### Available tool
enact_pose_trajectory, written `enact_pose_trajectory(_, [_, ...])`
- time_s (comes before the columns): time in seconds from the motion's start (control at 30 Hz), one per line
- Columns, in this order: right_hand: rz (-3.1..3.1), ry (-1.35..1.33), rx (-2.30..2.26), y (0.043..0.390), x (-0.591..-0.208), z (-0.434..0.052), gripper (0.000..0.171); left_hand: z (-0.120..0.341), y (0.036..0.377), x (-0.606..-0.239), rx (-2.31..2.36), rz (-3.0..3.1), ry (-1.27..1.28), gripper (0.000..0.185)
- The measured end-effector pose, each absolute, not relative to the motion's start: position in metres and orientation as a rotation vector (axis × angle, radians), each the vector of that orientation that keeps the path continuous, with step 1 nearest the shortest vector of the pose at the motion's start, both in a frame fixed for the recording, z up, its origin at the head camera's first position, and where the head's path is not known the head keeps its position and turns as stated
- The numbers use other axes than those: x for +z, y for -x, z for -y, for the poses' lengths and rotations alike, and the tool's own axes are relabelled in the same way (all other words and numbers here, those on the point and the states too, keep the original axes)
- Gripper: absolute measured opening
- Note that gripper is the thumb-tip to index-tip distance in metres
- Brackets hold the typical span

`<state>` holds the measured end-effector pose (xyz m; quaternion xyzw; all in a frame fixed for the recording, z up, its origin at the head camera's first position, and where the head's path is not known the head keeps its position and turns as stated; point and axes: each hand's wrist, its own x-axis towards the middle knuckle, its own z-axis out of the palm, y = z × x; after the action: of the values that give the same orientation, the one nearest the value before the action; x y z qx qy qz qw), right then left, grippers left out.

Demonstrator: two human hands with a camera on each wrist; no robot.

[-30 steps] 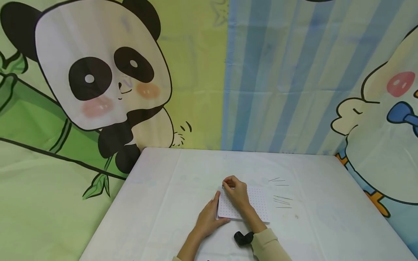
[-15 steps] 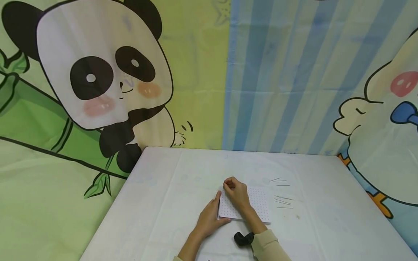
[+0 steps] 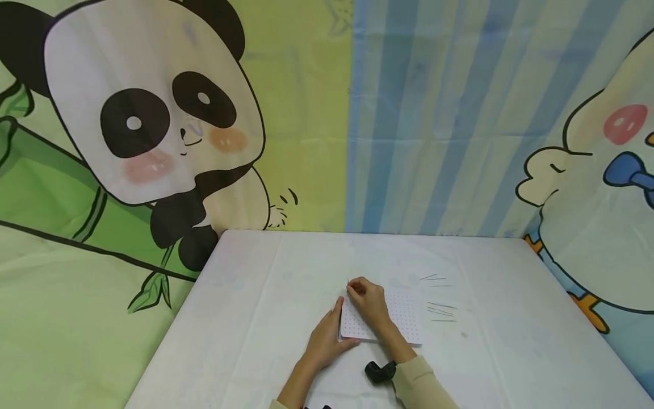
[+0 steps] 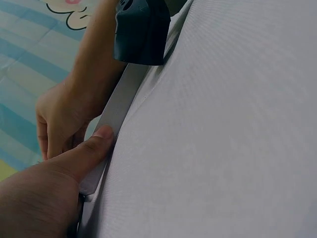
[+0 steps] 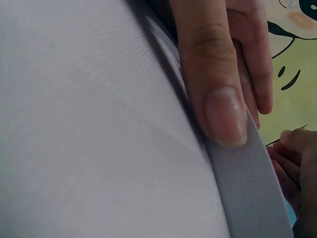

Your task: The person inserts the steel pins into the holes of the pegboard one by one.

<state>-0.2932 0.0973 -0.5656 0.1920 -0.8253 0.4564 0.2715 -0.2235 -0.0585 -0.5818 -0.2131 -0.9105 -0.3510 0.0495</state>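
A white board [image 3: 403,312] with rows of small dots lies on the table, its pale side edge [image 5: 252,198] showing in the right wrist view. My left hand [image 3: 325,339] holds its left near corner, fingers along the left side and thumb [image 4: 101,139] against the near edge. Over the board's far left corner, my right hand [image 3: 369,301] pinches a thin dark needle-like stick [image 5: 303,127] between thumb and fingertips. One end pokes up past the fingers. The stick's lower end is hidden behind the hand in the head view.
Several thin dark sticks [image 3: 441,309] lie to the right of the board, with a few more sticks [image 3: 434,279] farther back. A white cloth covers the table [image 3: 265,341]. Behind its far edge hangs a printed cloth [image 3: 306,113]. A black camera [image 3: 380,372] sits at the right wrist.
The view has shifted slightly. The stick's end now shows more clearly above the right fingertips. My left hand has stayed at the board's corner.
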Motion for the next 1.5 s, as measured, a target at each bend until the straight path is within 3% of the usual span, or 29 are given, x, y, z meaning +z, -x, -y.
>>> enact_pose_trajectory(0.33, [2.239,-0.379,1.364,0.268,-0.564,-0.131,0.012,0.061,0.220,-0.582,-1.092,2.802,0.582,0.105])
enact_pose_trajectory(0.57, [2.187,-0.304,1.329,0.251,-0.553,-0.190,0.006,0.063,0.219,-0.583,-1.075,2.802,0.563,0.105])
enact_pose_trajectory(0.93, [2.307,-0.217,1.059,0.225,-0.548,-0.274,0.013,0.064,0.223,-0.577,-1.061,2.781,0.574,0.104])
enact_pose_trajectory(1.5, [2.534,-0.229,0.898,0.216,-0.570,-0.300,0.017,0.056,0.223,-0.580,-1.086,2.797,0.599,0.105])
